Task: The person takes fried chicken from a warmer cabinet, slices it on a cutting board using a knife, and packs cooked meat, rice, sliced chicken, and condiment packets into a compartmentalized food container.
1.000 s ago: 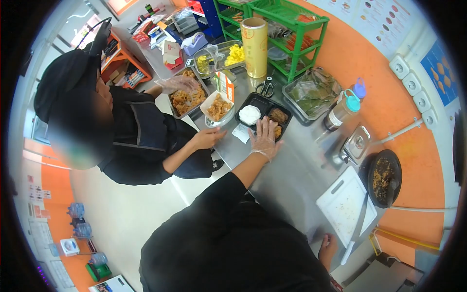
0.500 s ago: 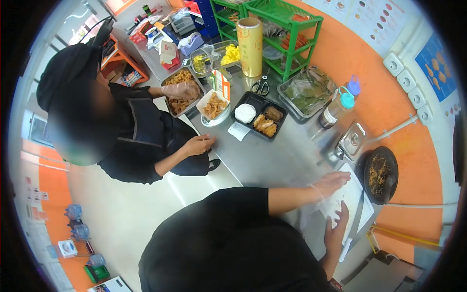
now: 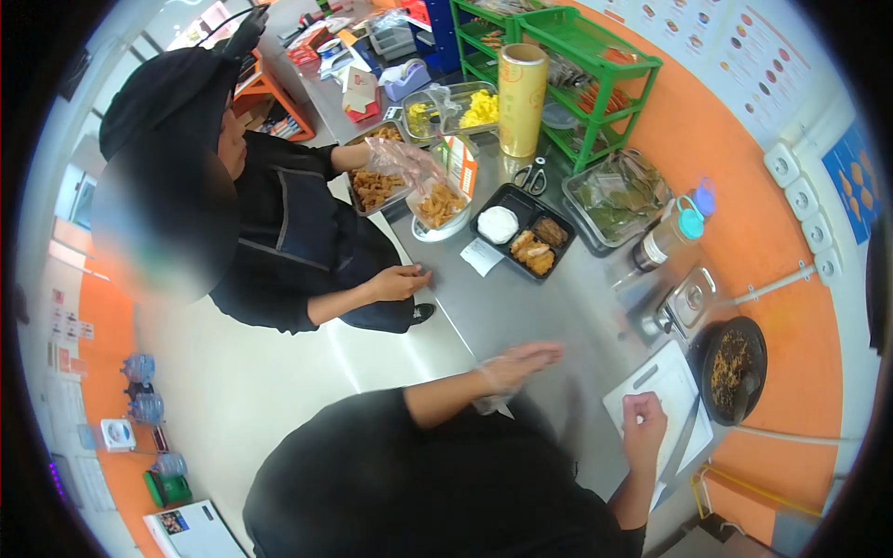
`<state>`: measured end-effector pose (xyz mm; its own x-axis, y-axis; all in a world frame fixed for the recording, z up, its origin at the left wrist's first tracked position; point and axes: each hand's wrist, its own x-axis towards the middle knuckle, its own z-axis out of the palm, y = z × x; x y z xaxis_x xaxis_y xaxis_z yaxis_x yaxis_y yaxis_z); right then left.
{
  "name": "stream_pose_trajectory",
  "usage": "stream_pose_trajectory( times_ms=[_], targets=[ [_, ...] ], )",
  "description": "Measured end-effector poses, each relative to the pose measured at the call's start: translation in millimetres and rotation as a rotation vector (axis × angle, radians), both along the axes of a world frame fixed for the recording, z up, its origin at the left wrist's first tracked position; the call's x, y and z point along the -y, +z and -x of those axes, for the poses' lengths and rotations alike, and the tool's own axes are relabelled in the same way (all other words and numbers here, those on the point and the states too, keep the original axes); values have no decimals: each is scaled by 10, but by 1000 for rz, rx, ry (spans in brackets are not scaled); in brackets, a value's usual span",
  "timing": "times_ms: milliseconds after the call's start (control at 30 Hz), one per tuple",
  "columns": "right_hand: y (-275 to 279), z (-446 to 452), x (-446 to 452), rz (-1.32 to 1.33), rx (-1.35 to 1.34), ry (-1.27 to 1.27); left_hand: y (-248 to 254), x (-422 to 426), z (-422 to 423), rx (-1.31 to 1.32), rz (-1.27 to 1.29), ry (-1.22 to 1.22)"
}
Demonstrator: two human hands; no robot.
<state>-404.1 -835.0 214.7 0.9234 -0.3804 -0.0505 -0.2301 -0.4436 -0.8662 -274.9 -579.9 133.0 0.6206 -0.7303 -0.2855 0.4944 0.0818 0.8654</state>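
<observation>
Moved since the earlier frame: left hand, off the white cutting board to above the near edge of the bench — fingers outstretched, nothing seen in hold, clear glove bunched about palm and wrist — with right hand alone over the board, fingers curled, contents impossible to tell; both well apart from the black compartment tray, so apparently a pause in handling its food.

Inside the tray: white mound, fried pieces, brown patty. Elsewhere: clear tub of green leaves; dark pan with crumbs; paper box of fried strips, co-worker's gloved hand beside it.
</observation>
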Motion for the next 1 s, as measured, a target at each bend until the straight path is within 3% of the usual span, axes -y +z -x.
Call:
stream_pose_trajectory(
  times_ms=[67,133,200,267,333,400,433,467,500,567,667,767,900,933,1000],
  targets=[
    [22,-269,184,140,-262,81,-209,-649,77,10,-174,99],
    [-111,-669,352,85,-250,178,-344,-1291,189,298,-428,183],
    [-44,-1199,105,-52,175,186,-481,-1837,455,167,-505,385],
    [-157,-1678,126,67,177,238,-818,-2426,773,139,-703,464],
    [-184,-2221,51,6,120,165,-894,-2833,1089,236,-1178,350],
    [-680,-2869,211,57,232,103,-1368,-3349,1625,222,-1434,231],
    [-802,-3137,299,238,181,107,-1585,-3597,1924,189,-1532,150],
    [-893,-3366,367,420,128,111,-1664,-3752,2155,104,-1574,49],
    [-970,-3575,415,417,123,110,-1559,-3742,2228,102,-1577,44],
    [-1092,-3862,455,596,-225,103,-1242,-3727,2518,-89,-1572,-115],
    [-1042,-3973,325,729,-301,46,-1248,-3928,3149,-140,-1470,-94],
    [-812,-4075,212,694,-390,28,-1224,-4020,3360,-220,-1422,-68],
    [-1035,-4214,392,900,-301,14,-1374,-4221,3278,-185,-1418,-64],
    [-1053,-4218,411,1023,-161,77,-1431,-4314,3196,-132,-1430,-83],
    [-1064,-4262,449,1147,-20,138,-1689,-4506,2993,171,-1469,-211]
  ],
)
